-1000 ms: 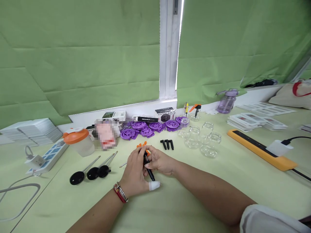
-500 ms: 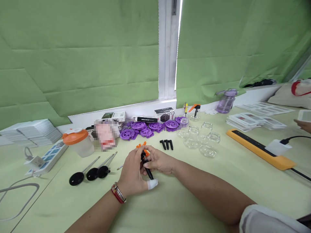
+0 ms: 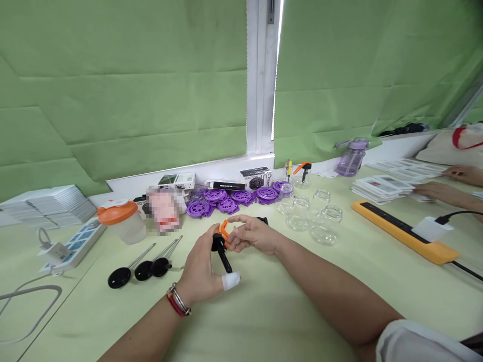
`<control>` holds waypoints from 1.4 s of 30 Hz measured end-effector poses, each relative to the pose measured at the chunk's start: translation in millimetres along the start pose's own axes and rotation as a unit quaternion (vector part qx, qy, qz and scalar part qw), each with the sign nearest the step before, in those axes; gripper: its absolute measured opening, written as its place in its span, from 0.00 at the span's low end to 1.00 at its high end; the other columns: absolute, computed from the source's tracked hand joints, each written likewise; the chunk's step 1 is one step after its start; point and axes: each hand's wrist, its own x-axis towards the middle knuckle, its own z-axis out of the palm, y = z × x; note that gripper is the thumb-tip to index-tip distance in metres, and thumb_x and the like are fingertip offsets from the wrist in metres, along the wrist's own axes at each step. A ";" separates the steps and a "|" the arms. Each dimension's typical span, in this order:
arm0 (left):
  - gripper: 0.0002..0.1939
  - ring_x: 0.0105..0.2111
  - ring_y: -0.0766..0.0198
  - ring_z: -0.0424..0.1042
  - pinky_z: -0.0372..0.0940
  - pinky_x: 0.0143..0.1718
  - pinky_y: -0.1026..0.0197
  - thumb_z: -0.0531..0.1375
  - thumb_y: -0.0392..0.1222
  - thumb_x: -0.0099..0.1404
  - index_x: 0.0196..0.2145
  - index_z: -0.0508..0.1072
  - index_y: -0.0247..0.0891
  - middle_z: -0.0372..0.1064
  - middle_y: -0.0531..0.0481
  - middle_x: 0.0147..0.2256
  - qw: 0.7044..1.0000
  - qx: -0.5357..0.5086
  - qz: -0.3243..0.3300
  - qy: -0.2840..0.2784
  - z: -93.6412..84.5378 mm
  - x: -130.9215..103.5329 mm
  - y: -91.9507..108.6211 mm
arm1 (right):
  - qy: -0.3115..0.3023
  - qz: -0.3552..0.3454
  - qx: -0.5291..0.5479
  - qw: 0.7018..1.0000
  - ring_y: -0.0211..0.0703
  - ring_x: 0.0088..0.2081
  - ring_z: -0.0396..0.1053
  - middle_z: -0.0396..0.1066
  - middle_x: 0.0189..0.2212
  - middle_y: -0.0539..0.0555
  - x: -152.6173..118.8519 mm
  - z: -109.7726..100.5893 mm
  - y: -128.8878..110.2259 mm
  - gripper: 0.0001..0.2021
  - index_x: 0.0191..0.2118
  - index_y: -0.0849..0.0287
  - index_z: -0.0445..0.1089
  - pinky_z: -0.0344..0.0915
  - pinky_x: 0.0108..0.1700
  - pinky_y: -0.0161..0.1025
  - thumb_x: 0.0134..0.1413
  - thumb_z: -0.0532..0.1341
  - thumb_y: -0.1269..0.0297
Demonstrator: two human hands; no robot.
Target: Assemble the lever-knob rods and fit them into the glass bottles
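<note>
My left hand (image 3: 199,264), its thumb tip wrapped in white tape, holds a black tube-shaped part (image 3: 224,258) with a wider head, tilted between thumb and fingers. Just beyond that head are orange lever-like pieces (image 3: 222,229); whether they lie on the table or are touched is unclear. My right hand (image 3: 258,236) is close by on the right, with its index finger reaching over the orange pieces. Its other fingers are curled together, and a small thin tip shows beside them. Black elbow-shaped parts (image 3: 263,220) lie behind my right hand, mostly hidden.
Black discs with metal rods (image 3: 143,270) lie left. Clear glass jars (image 3: 301,213) stand right, purple openwork pieces (image 3: 228,205) behind. An orange-lidded cup (image 3: 123,221) and power strips (image 3: 400,232) flank the work area. Another person's hands (image 3: 437,191) touch white cards at far right.
My right hand has come off the black tube-shaped part and moved slightly right and up, over the elbow-shaped parts. My left hand keeps its hold. The other person's hands have reached the cards.
</note>
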 end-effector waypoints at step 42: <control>0.27 0.26 0.61 0.69 0.54 0.19 0.65 0.55 0.51 0.55 0.52 0.59 0.44 0.65 0.50 0.30 0.780 -0.483 -0.350 -0.191 -7.9 11.2 -8.3 | 0.181 0.070 -0.575 0.795 0.40 0.29 0.67 0.72 0.28 0.56 15.0 -39.2 34.2 0.03 0.28 0.62 0.70 0.54 0.27 0.33 0.47 0.60 0.70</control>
